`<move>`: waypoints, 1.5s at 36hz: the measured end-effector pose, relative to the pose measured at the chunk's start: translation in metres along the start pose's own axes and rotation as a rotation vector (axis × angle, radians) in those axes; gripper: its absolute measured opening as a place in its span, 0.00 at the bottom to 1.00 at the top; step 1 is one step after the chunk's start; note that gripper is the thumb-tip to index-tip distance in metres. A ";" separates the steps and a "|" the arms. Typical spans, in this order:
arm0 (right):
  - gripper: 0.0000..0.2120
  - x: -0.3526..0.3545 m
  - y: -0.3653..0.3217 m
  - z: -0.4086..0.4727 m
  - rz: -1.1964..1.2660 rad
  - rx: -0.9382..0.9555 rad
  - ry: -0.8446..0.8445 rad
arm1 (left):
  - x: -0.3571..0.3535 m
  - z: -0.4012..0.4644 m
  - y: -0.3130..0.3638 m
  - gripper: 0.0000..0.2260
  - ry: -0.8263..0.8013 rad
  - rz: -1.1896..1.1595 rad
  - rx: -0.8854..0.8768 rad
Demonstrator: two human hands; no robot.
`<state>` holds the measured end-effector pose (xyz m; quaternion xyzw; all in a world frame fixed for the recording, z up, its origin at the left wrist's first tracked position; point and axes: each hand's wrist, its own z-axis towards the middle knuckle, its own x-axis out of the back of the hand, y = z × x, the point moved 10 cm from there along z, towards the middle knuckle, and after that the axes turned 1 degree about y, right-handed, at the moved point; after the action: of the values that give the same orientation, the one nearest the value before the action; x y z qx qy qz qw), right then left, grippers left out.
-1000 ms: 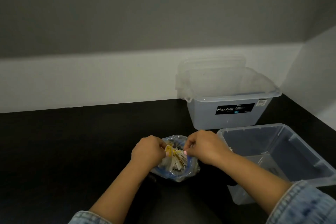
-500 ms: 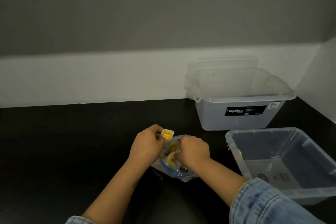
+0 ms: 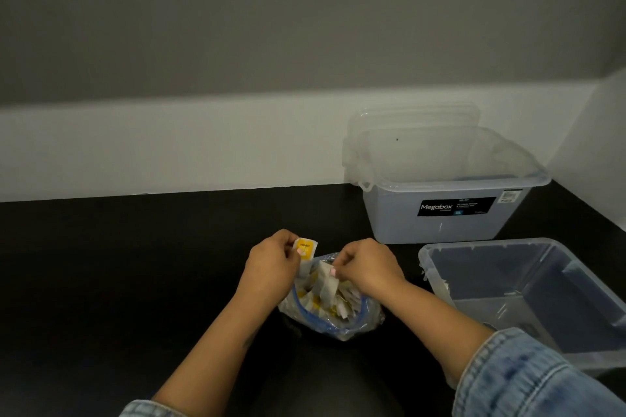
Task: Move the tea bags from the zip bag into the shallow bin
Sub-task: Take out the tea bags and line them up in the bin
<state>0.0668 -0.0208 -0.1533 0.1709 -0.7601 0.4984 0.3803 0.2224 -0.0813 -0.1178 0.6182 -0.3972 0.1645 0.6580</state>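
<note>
Two hands [image 3: 271, 261] [image 3: 367, 266], two bins [image 3: 440, 223] [image 3: 437, 278], one zip bag [image 3: 366, 322].

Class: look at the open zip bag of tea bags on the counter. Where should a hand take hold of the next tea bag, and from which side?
Probably pinch an upper edge of a tea bag standing up out of the zip bag, coming from above. The bag's blue-rimmed mouth faces up and the tea bags poke out upright, as the right hand is doing now.

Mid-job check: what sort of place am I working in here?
Probably a plain indoor work or storage corner: a black tabletop set against bare grey-and-white walls, with a clear plastic Megabox storage tub and a shallow clear plastic bin.
</note>
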 end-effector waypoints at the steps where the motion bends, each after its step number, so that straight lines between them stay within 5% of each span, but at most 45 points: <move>1: 0.08 0.002 0.000 0.000 0.012 0.005 0.004 | 0.001 0.000 0.001 0.07 0.005 0.003 -0.004; 12: 0.03 0.032 -0.012 -0.008 0.332 0.013 0.031 | 0.007 -0.007 0.034 0.02 0.122 -0.018 -0.144; 22: 0.06 0.052 -0.019 -0.017 0.588 0.001 0.005 | -0.015 -0.015 0.070 0.04 -0.004 -0.306 -0.246; 29: 0.06 0.068 -0.006 -0.019 0.775 -0.048 -0.029 | -0.034 -0.018 0.082 0.21 -0.168 -0.452 -0.213; 36: 0.03 0.087 0.012 -0.019 0.752 -0.019 -0.030 | -0.050 -0.021 0.099 0.18 -0.213 -0.516 -0.204; 42: 0.20 0.130 0.037 -0.016 0.429 0.041 0.148 | -0.069 -0.024 0.114 0.19 -0.279 -0.584 -0.164; 47: 0.09 0.143 0.055 -0.020 0.341 0.045 0.060 | -0.087 -0.026 0.132 0.18 -0.299 -0.594 -0.186; 54: 0.07 0.165 0.090 -0.031 0.273 0.037 0.073 | -0.109 -0.027 0.145 0.17 -0.300 -0.520 -0.201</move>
<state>-0.0855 0.0667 -0.0794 0.0548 -0.7526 0.5653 0.3331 0.0595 0.0000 -0.0952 0.6482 -0.3327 -0.1423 0.6700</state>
